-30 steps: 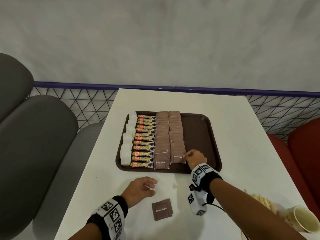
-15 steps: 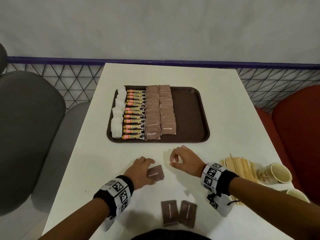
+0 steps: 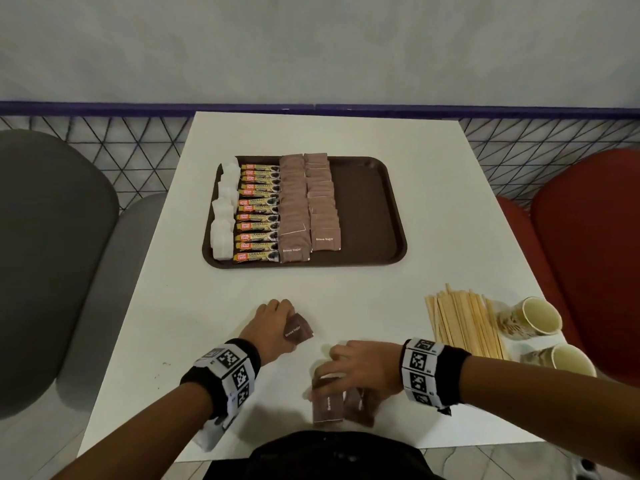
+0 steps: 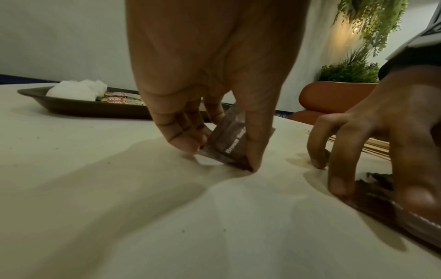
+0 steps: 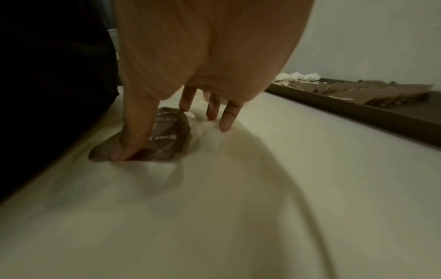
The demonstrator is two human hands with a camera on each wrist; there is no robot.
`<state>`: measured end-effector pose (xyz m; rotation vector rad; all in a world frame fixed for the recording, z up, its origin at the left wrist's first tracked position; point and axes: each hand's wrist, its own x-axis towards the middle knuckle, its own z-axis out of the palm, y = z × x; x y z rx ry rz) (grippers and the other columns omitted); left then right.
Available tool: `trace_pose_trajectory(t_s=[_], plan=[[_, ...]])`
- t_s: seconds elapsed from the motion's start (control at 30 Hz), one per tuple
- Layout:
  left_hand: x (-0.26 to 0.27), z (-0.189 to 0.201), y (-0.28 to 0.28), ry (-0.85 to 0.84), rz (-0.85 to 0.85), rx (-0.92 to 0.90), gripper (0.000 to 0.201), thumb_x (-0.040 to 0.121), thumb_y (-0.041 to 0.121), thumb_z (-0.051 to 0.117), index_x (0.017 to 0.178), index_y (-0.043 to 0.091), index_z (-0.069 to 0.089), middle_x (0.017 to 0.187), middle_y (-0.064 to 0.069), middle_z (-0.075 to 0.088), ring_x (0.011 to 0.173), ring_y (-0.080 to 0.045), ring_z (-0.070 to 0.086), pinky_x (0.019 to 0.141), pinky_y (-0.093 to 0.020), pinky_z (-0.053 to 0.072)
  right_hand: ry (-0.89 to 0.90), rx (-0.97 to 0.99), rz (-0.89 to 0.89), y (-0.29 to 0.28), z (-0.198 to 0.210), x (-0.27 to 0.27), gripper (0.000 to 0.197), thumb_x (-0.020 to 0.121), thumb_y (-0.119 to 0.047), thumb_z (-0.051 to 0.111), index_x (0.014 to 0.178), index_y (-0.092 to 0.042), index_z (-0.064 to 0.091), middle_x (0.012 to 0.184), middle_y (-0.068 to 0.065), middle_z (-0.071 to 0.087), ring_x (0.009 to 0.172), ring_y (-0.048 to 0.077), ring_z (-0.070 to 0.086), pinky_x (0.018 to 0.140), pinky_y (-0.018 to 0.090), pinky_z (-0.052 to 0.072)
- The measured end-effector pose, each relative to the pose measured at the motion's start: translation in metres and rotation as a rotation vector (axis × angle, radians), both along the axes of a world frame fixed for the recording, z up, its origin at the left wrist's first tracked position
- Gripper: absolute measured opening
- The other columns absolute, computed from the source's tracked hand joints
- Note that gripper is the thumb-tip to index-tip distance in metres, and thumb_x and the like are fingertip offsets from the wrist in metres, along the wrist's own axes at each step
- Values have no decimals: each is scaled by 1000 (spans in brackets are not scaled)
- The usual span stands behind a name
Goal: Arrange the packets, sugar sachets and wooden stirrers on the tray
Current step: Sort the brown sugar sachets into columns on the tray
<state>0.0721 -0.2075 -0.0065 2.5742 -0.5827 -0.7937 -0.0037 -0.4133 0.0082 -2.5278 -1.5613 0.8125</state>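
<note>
On the white table [image 3: 346, 143] the brown tray [image 3: 367, 209] lies at 12 o'clock from the person. From its left side to the right it holds a row of white sachets [image 3: 223, 216], a row of granule packets [image 3: 258, 216], then two overlapping rows of brown sugar sachets [image 3: 308, 202]; the right part of the tray is bare.

The left hand [image 3: 268, 329] is near the table middle, at about 11 o'clock from the body. Its thumb and fingers pinch one brown sachet [image 4: 230, 143], tilted up, with one corner touching the table.

The right hand [image 3: 363, 367] is at about 1 o'clock, close to the near edge. Its fingers are bent down on the two loose brown sachets [image 3: 329, 408]; the thumb [image 5: 133, 136] presses on one, the other fingertips touch the table beside it. I cannot tell if it really grips them.

At 3 o'clock, well apart from the tray, lies the bundle of wooden stirrers [image 3: 464, 323], and just beside it two paper cups [image 3: 540, 315] lie on their sides.
</note>
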Motion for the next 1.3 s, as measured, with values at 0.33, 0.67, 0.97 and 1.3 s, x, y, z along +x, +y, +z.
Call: trace_pose_trajectory(t_s=[0.33,0.67,0.97,1.3], plan=[[13,5,23,61,166,-131,25,88,25,59,107,10,59,101,-7,66,94,-23,60,82,-33,47,-12,215,-322,13,-18,30,32,77,-17,67,108,-14,61,115,12,57,100,22,38,86,39,46],[14,7,28,127,384,-220,15,91,18,54,103,8,55,104,-12,60,92,-25,57,73,-26,44,216,373,-1023,25,-21,53,28,74,5,59,97,-10,63,94,-2,46,87,16,47,77,15,37],[22,17,14,328,591,-488,21,98,20,41,115,9,48,111,-15,62,89,-31,68,73,-39,57,395,866,-1378,26,-10,77,42,71,15,60,72,-26,60,86,2,63,81,16,59,69,16,48],[33,39,-4,442,677,-894,33,87,3,60,118,5,49,106,-17,61,74,-26,69,60,-33,59,302,1066,-1287,44,-1,84,40,73,12,64,90,-25,65,97,0,57,90,-7,57,81,8,45]])
